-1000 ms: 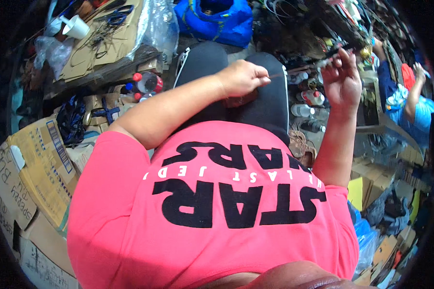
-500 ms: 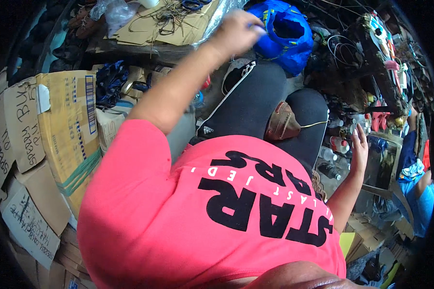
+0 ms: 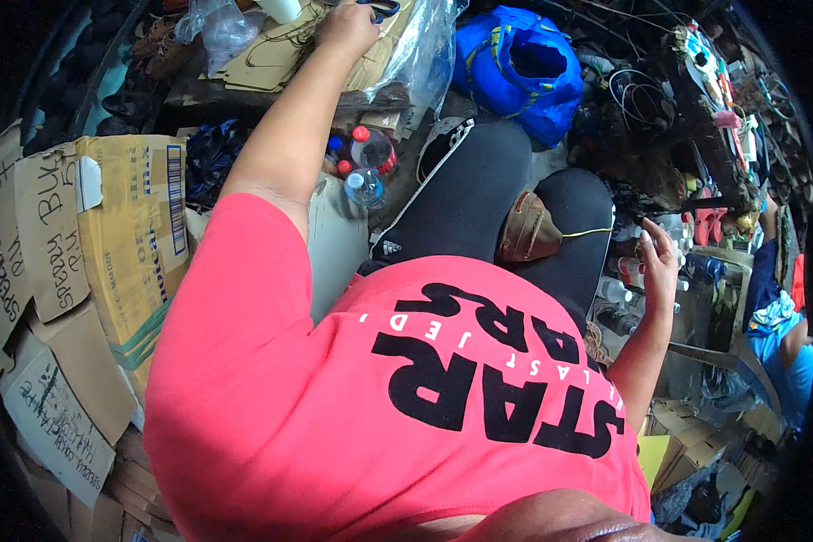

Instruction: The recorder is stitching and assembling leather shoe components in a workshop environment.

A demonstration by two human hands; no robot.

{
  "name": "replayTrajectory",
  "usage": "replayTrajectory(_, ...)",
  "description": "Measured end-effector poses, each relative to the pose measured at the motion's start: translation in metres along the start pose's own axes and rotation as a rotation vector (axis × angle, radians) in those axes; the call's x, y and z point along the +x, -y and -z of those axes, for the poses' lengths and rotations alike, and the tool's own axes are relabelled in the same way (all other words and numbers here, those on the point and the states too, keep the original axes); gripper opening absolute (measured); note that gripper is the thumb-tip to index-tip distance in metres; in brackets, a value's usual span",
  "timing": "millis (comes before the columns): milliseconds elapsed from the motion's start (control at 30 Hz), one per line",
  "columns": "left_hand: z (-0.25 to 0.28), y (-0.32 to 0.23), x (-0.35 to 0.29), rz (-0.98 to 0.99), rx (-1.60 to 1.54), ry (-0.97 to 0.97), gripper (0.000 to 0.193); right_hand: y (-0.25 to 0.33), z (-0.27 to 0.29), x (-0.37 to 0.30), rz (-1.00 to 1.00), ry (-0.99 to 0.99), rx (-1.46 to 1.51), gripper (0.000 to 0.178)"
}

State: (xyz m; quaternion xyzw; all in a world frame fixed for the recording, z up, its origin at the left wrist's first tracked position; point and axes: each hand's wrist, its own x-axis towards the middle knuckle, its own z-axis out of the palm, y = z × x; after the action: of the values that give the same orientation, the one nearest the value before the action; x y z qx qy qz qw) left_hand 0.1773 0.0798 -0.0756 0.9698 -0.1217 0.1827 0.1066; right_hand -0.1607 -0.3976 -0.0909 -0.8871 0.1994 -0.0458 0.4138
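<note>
At the top edge, my left hand (image 3: pixel 350 29) is closed at the dark-blue looped handles of scissors (image 3: pixel 384 9). It is over a flat cardboard stack (image 3: pixel 266 63) where thin dark strands (image 3: pixel 303 32) lie. The frame edge cuts off part of the hand. My right hand (image 3: pixel 661 266) hovers beside my right knee, fingers loosely apart, with nothing visible in it. Gripped between my thighs is a brown leather piece (image 3: pixel 530 230), shaped like part of a shoe. A yellow thread (image 3: pixel 587 232) runs from it across my right leg.
A blue bag (image 3: pixel 519 77) stands open beyond my knees. Plastic bottles (image 3: pixel 367 185) are by my left leg, and more bottles (image 3: pixel 614 289) by my right. Cardboard boxes (image 3: pixel 131 244) line the left. A cluttered stand (image 3: pixel 709 117) is at far right; another person's blue clothing (image 3: pixel 790 352) shows beyond.
My left hand has moved left and away from beside the blue bag to the scissors on the cardboard. My right hand has shifted slightly toward my knee, its fingers more bent.
</note>
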Motion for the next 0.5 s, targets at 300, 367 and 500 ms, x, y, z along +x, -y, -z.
replayTrajectory(300, 0.018, 0.017, 0.024, -0.008, -0.337, -0.403, 0.005, 0.001, 0.0, -0.009, 0.035, -0.043, 0.015, 0.029)
replayTrajectory(367, 0.04, 0.011, 0.02, 0.052, -0.374, -0.431, 0.006, 0.006, -0.001, -0.009, 0.028, -0.037, 0.054, 0.028)
replayTrajectory(500, 0.077, -0.032, -0.006, -0.014, -0.636, -0.321, 0.007, 0.032, -0.008, -0.012, -0.066, -0.07, 0.279, 0.027)
